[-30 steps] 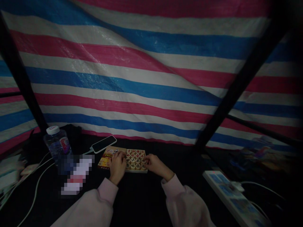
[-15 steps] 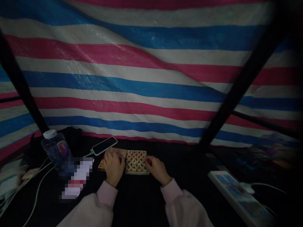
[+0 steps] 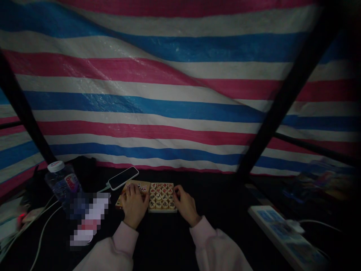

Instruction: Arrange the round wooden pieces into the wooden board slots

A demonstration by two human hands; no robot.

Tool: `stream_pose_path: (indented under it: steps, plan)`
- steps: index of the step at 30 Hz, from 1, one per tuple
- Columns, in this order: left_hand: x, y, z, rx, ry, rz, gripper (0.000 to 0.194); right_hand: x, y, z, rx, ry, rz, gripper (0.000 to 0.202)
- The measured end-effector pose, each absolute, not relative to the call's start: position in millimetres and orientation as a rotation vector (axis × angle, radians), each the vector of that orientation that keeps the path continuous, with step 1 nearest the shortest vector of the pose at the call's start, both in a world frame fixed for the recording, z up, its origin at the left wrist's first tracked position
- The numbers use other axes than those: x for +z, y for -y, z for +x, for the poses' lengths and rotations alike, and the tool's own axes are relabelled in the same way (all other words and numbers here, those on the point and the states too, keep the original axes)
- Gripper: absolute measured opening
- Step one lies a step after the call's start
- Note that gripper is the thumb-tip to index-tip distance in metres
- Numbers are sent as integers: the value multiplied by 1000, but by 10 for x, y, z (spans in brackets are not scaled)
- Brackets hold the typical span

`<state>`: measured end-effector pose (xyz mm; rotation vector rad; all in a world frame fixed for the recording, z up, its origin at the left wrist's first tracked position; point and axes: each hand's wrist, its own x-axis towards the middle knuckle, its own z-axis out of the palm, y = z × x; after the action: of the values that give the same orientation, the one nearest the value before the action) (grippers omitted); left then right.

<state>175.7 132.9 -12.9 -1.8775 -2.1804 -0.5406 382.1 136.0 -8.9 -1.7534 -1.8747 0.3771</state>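
Note:
A shallow light tray (image 3: pixel 163 211) holds rows of round Chinese chess pieces (image 3: pixel 158 196) with red and dark characters. Against its left side lies a tan printed box lid (image 3: pixel 144 184). My left hand (image 3: pixel 133 207) rests over this lid, its fingers apart and its thumb close to the tray's left edge. At the tray's right edge is my right hand (image 3: pixel 186 206), with bent fingers and thumb spread apart, touching or nearly touching the side. No piece shows between those fingers.
Behind the lid lies a phone (image 3: pixel 123 178) on a white cable. To the left stand a clear bottle (image 3: pixel 63 184) and a blurred-out paper (image 3: pixel 91 222). A power strip (image 3: pixel 282 233) lies at the right. Striped sheeting (image 3: pixel 169 113) and dark poles (image 3: pixel 270 113) enclose the black tabletop.
My right fingers have come off the right-hand pieces, opened, and shifted to the tray's right edge. My left hand stays over the lid. The whole view has tilted slightly.

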Motion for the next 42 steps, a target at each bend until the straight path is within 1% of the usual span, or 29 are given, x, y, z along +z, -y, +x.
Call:
stream_pose_path:
  steps: [6, 13, 16, 19, 23, 25, 27, 31, 34, 39, 42]
  plan:
    - [-97, -1327, 1740, -522, 2289, -1838, 56, -112, -1393, 3831, 404, 1828, -1803, 17]
    - [-101, -1328, 1741, -502, 2364, -1886, 73, -137, -1415, 3872, 394, 1711, -1844, 20]
    - [-36, -1331, 1771, -609, 2388, -1832, 78, -128, -1407, 3866, 389, 1687, -1870, 20]
    - [29, -1334, 1798, -812, 2330, -1816, 79, -104, -1397, 3855, 400, 1681, -1912, 21]
    - [16, -1327, 1836, -1072, 2192, -1994, 81, -63, -1381, 3845, 397, 1693, -1915, 25]
    - [-39, -1326, 1853, -1135, 2133, -2117, 82, -46, -1369, 3842, 405, 1699, -1894, 33]
    - [-106, -1335, 1859, -1151, 2083, -2266, 79, -33, -1357, 3839, 419, 1718, -1852, 40]
    - [-209, -1378, 1835, -1055, 2024, -2585, 74, -25, -1340, 3834, 398, 1782, -1763, 44]
    - [-235, -1403, 1813, -1014, 2049, -2660, 79, -21, -1330, 3829, 404, 1783, -1750, 47]
    - [-205, -1394, 1824, -1136, 2090, -2654, 95, -34, -1326, 3821, 388, 1766, -1727, 46]
    - [-154, -1357, 1846, -1180, 2093, -2668, 95, -58, -1347, 3823, 366, 1735, -1763, 45]
